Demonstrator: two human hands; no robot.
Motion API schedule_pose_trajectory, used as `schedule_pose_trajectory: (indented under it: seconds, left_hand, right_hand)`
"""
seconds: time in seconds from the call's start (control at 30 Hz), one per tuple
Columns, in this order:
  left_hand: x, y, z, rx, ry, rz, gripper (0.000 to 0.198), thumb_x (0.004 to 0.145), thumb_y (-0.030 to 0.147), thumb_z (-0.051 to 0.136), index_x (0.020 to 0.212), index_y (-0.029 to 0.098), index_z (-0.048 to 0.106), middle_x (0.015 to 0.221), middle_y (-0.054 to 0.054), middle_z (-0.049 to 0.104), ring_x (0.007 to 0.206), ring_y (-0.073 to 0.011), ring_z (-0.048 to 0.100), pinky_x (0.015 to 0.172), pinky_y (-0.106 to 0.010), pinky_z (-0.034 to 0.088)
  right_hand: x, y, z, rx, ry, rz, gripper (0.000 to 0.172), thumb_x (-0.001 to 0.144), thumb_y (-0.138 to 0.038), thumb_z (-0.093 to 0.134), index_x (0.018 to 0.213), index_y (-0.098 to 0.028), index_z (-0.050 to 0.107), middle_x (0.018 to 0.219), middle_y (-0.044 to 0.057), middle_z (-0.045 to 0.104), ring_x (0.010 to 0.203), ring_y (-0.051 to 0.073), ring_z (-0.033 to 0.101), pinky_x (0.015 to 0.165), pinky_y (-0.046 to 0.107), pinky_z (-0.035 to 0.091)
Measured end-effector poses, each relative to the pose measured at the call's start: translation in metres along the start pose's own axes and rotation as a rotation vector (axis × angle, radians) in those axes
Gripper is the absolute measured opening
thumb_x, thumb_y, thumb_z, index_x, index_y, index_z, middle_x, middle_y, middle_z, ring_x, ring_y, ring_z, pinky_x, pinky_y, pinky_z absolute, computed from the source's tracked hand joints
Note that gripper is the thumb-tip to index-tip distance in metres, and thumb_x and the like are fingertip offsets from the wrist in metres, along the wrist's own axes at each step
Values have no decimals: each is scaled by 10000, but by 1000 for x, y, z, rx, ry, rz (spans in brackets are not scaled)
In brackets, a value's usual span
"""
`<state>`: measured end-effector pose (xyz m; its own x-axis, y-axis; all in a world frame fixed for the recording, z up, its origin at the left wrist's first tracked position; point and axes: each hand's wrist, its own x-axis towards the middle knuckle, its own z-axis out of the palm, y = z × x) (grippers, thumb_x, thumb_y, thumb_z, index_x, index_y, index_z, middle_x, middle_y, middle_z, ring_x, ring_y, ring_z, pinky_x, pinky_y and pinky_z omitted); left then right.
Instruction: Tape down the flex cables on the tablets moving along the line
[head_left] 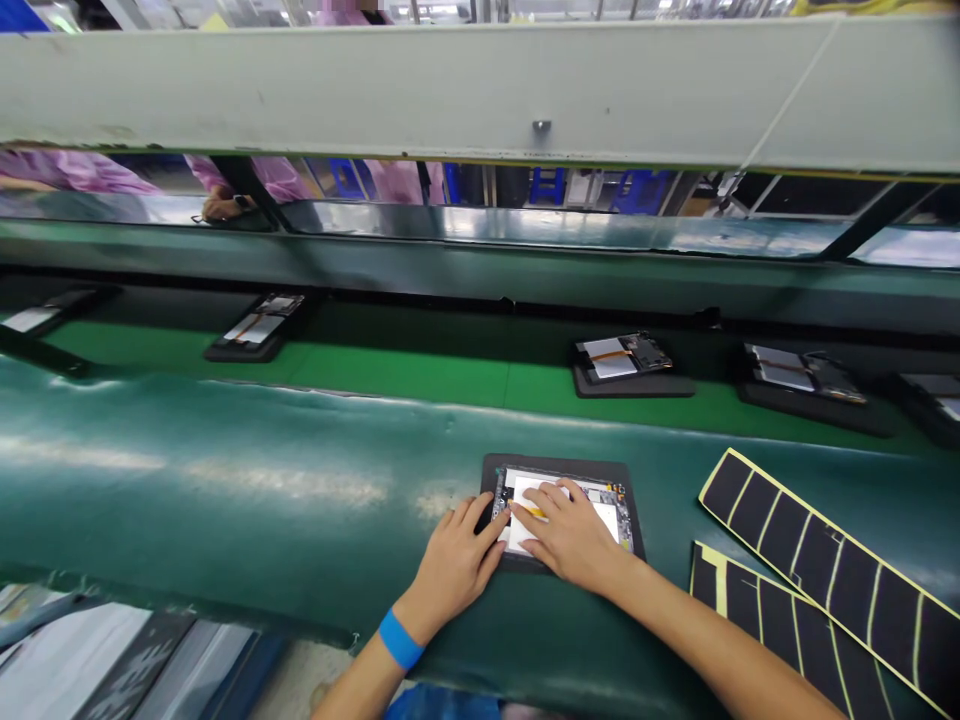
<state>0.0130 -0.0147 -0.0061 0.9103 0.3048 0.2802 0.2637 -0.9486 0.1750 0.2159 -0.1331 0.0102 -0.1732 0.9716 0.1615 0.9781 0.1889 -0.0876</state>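
Note:
An opened tablet (609, 515) with a white battery, an orange ribbon strip and circuit boards lies on a black foam pad (559, 465) on the green bench. My left hand (461, 555), with a blue wristband (400, 640), rests at the tablet's left edge. Its fingers are apart, and the index fingertip touches the tablet near the end of the orange strip. My right hand (574, 535) lies over the battery with its fingers spread and partly covers the strip. Whether anything small lies under the fingertips is hidden.
Two sheets of black adhesive pieces with yellow backing (825, 560) lie at the right. Behind, a green conveyor belt (420, 370) carries several opened tablets (626, 357) on black pads. A grey beam (450, 95) crosses above. Across the line are people in pink sleeves (277, 180).

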Motion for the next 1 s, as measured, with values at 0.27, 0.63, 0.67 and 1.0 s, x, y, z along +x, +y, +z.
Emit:
schedule_pose_trajectory:
  seconds: [0.27,0.63,0.67,1.0]
  left_hand:
    - [1,6,1,84,-46,-24,420,979,243,516,1390,253,598,1342,-133,612,1101,-308,586,824,-418,518]
    - [-6,3,5,17,-2,-42,419,989,234,500,1399,228,590,1400,-143,588,1141,-313,579,845,-422,511]
    - [-6,3,5,11,1,-45,415,991,238,499,1395,223,593,1403,-144,587,1141,-314,580,849,-425,512]
    - [-9,3,5,-38,-37,-70,427,995,258,494,1410,200,577,1448,-148,565,1175,-320,568,898,-454,508]
  right_hand:
    - [1,-7,1,-31,-1,-32,506,953,-470,661,1339,-149,600,1275,123,670,1170,294,566,1054,474,383]
    - [11,0,-16,40,-99,-65,481,955,-441,658,1335,-152,599,1315,137,639,1198,307,545,1078,497,393]
    - [10,0,-15,62,-99,-54,474,959,-434,652,1339,-157,594,1329,134,632,1193,306,544,1064,497,404]
    - [1,1,-10,144,-37,-10,397,989,-314,597,1360,-171,583,1349,151,624,1205,301,540,1054,497,407]
